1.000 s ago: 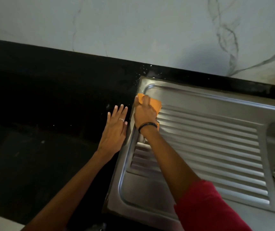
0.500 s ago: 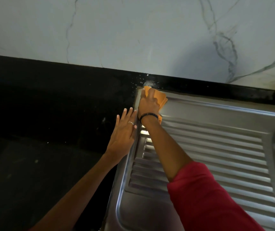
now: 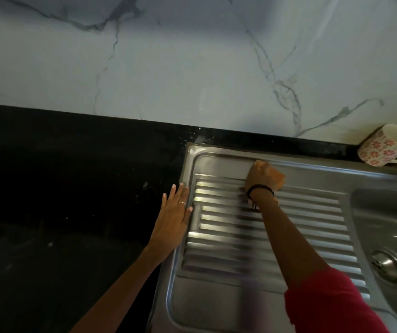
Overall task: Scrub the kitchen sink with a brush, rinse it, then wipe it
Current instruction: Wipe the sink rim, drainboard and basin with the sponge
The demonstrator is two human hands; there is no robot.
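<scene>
The steel sink (image 3: 216,296) has a ribbed drainboard on its left part and a basin (image 3: 384,219) with a drain (image 3: 387,263) at the right. My right hand (image 3: 257,179) presses an orange cloth (image 3: 278,179) against the far flat strip of the drainboard, fingers curled over it. My left hand (image 3: 173,222) lies flat with straight fingers on the sink's left rim and the black counter. No brush is in view.
A black counter (image 3: 60,200) stretches left of the sink. A white marbled wall (image 3: 192,68) rises behind. A white mug with red flowers (image 3: 384,147) lies tipped at the back right, next to the wall.
My right hand has slid the orange cloth rightward from the drainboard's far left corner along the back strip. The left hand stays on the rim. The mug and basin have come into view.
</scene>
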